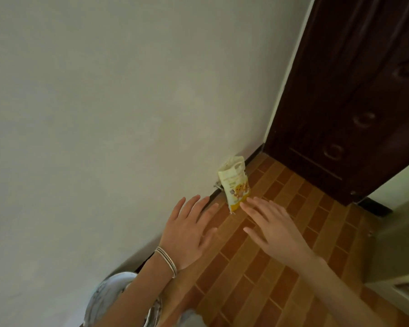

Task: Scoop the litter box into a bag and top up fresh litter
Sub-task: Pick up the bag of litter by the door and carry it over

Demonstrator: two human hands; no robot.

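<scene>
A cream and yellow litter bag (235, 184) stands upright on the tiled floor against the wall, its top crumpled. My left hand (189, 230) is stretched out toward it with fingers spread and straight, a silver bangle on the wrist; it holds nothing and stays short of the bag. My right hand (273, 226) reaches out flat with fingers straight, its fingertips just at the bag's lower right corner; whether they touch it I cannot tell. No litter box or scoop is in view.
A pale wall (104, 114) fills the left. A dark wooden door (352, 102) stands at the back right. Brown brick-pattern floor tiles (257, 267) run between. A round silvery-white object (109, 300) sits at the bottom left under my left forearm.
</scene>
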